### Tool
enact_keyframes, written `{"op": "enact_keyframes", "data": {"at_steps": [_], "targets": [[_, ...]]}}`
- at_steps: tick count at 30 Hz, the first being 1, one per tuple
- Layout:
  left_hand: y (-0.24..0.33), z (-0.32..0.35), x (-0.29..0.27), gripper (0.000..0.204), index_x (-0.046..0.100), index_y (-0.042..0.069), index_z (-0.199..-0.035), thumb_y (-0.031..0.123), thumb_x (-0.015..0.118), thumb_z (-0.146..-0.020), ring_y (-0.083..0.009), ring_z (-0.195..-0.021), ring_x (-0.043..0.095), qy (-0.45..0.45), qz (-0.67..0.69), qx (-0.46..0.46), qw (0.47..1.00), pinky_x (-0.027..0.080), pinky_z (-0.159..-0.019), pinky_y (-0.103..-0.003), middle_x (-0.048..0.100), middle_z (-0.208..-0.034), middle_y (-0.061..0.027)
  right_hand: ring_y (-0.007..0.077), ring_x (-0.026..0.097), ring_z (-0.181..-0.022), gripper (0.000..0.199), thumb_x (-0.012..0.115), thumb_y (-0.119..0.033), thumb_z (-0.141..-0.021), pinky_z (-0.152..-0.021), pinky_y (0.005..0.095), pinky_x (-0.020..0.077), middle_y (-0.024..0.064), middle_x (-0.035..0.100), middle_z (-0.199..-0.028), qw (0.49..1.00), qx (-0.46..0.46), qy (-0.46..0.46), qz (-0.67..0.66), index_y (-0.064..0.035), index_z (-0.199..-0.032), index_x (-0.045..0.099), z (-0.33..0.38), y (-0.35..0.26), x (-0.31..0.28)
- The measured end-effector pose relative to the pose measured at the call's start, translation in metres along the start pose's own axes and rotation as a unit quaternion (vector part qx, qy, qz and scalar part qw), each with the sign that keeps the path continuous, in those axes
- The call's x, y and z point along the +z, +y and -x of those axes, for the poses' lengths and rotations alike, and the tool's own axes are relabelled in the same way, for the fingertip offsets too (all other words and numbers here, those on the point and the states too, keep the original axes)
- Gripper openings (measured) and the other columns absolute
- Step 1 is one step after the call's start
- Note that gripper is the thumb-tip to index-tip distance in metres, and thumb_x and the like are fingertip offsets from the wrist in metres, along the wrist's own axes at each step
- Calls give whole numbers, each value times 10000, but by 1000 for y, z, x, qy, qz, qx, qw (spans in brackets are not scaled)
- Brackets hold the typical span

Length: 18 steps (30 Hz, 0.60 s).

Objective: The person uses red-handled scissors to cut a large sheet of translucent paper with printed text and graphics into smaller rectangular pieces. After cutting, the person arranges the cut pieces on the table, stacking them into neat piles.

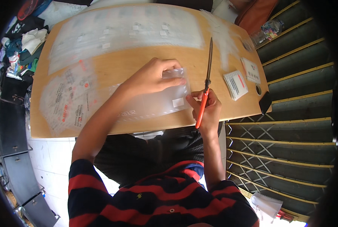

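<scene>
A translucent plastic sheet (154, 101) with a dashed border and a small white label lies in front of me at the table's near edge. Over its upper right part my left hand (148, 77) is bent, thumb and fingers closing on the corner. A pair of scissors (201, 112) with orange handles rests in my right hand (211, 115), its dark blades pointing away from me. The thumb and index finger of that hand are also at the sheet's right edge. Whether they pinch it is hard to make out.
Clear plastic sheets with white labels (135, 28) cover the wooden table's (138, 54) far side. Printed plastic packaging (68, 94) lies left. A stack of white cards (236, 85) and plastic strips (224, 41) lie right. A metal folding gate (290, 130) stands beside the table.
</scene>
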State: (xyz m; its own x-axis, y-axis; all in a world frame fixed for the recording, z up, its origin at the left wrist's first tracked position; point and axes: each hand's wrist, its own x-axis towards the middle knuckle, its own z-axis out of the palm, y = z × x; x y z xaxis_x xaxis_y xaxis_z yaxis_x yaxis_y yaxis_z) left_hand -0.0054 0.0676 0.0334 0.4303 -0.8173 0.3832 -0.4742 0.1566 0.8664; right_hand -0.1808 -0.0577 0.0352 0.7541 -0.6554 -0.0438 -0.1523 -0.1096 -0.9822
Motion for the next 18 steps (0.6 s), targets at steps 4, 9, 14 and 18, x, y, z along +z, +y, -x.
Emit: {"op": "enact_keyframes", "data": {"at_steps": [4, 9, 14, 18], "targets": [[-13, -1, -6, 245, 642, 8, -942, 238, 702, -884, -113, -558, 548, -80, 18, -102, 991, 432, -530, -286, 665, -719, -56, 37, 504, -625, 200, 722, -135, -878, -565, 201, 405, 13, 622, -766, 1000, 9, -3, 12, -11, -868, 565, 4, 1, -6], [-13, -5, -4, 167, 640, 23, -947, 180, 684, -914, -56, -654, 564, -79, 42, -154, 984, 425, -565, -244, 659, -750, -19, 45, 500, -500, 443, 634, -443, -935, -463, 212, 395, 48, 619, -751, 996, -19, -85, -26, -23, -852, 517, 43, 15, -41], [-27, 1, 12, 170, 618, -7, -954, 143, 681, -908, -109, -752, 611, -39, -39, -94, 994, 504, -675, -269, 661, -805, -61, 85, 536, -479, 698, 530, -692, -862, -420, 232, 439, 58, 580, -713, 980, 3, -177, 90, 4, -883, 484, 88, 44, -78], [-36, 6, 20, 151, 615, -5, -947, 130, 671, -908, -157, -747, 633, -33, -78, -83, 993, 516, -684, -299, 668, -824, -88, 86, 485, -526, 773, 426, -777, -857, -491, 243, 413, 59, 494, -658, 970, 117, -204, 60, -4, -855, 449, 118, 49, -78]]}}
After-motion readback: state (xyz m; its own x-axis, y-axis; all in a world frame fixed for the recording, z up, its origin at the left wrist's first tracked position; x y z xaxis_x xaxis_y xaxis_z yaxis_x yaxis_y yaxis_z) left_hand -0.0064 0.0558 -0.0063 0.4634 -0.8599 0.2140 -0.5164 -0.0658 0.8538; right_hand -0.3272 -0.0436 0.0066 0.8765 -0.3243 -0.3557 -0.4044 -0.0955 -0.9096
